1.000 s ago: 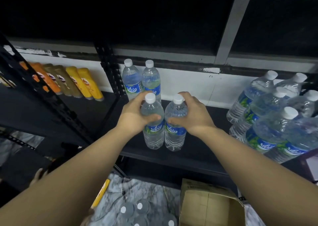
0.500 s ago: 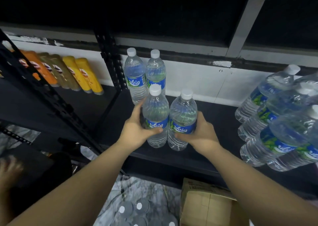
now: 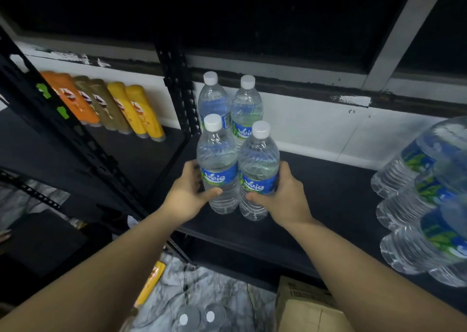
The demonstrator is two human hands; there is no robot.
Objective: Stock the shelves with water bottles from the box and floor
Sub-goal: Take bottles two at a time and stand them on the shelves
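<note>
Two front bottles stood upright on the shelf (image 3: pixel 328 200), side by side & touching, long axes vertical, caps up. L hand (image 3: pixel 187 195) gripped the left front bottle (image 3: pixel 217 165) from its outer left side, at label height & just below; its fingers went round the far side of the bottle, mostly hidden, thumb (image 3: pixel 209 194) across the near face. R hand (image 3: pixel 285 198) mirrored that on the right front bottle (image 3: pixel 258 172), thumb low on the near face, fingers clamped round the right flank. So each bottle lay inboard of its own hand, the pair squeezed between the two palms.

Key relation: two back bottles (image 3: pixel 230 104) stood directly behind, apparently touching the front pair or nearly so, against the wall. My guess: little or no push left rearward; next thing was prob. to let go, hands out sideways, w/o tipping the tall narrow bottles.

More stock lay below: bottle caps (image 3: pixel 197 317) on the floor, box (image 3: pixel 303 309) just right of them. Big stack of bottles (image 3: pixel 424 205) sat well apart at shelf's right end.
</note>
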